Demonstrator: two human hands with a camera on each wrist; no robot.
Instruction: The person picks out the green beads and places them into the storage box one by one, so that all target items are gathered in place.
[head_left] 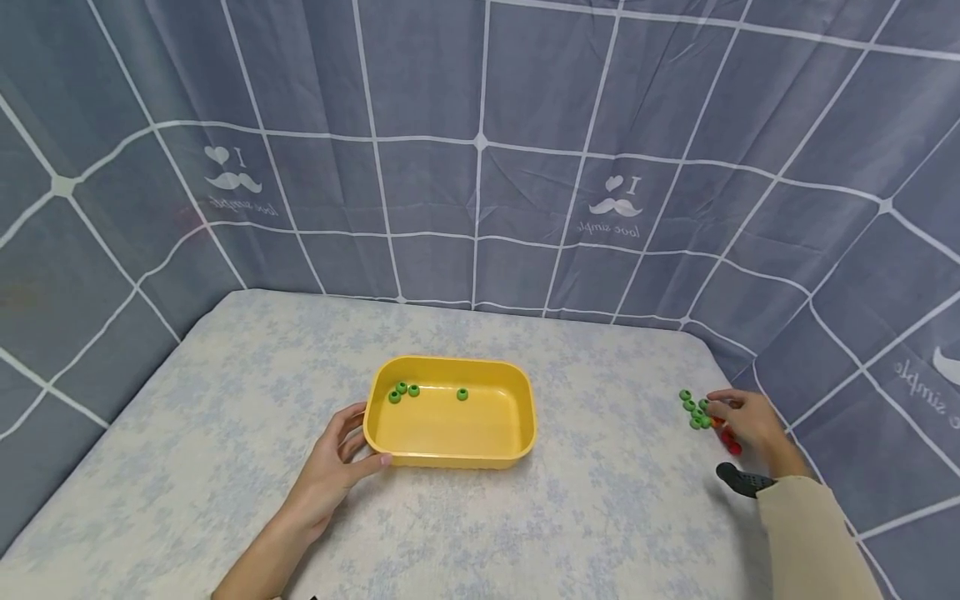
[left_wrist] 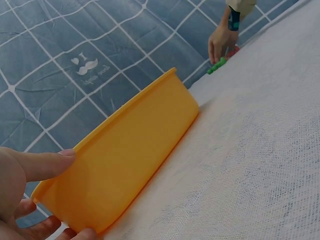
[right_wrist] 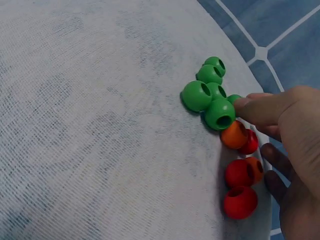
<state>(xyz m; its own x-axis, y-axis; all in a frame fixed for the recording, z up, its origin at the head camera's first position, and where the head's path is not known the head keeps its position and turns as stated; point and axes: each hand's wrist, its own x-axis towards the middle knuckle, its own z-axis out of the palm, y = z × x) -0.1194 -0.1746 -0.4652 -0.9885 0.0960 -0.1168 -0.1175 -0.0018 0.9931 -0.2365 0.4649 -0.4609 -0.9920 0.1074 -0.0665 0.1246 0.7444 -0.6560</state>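
My left hand (head_left: 333,462) holds a yellow plastic tray (head_left: 450,460) by its near left corner, the thumb along the front rim and the fingers on the left side. Several green beads (head_left: 394,397) lie inside the tray. Far to the right, my right hand (head_left: 750,422) pinches a green bead (right_wrist: 234,99) between thumb and forefinger, the bead partly hidden by the thumb. Beside it on the cloth lie several more green beads (right_wrist: 196,96) with holes through them, orange beads (right_wrist: 234,135) and red beads (right_wrist: 240,202).
A pale cloth with a blue floral print (head_left: 600,500) covers the table. Blue-grey curtain (head_left: 420,183) with white lines hangs behind and at both sides. The beads lie near the table's right edge. A black strap (head_left: 742,481) sits on my right wrist.
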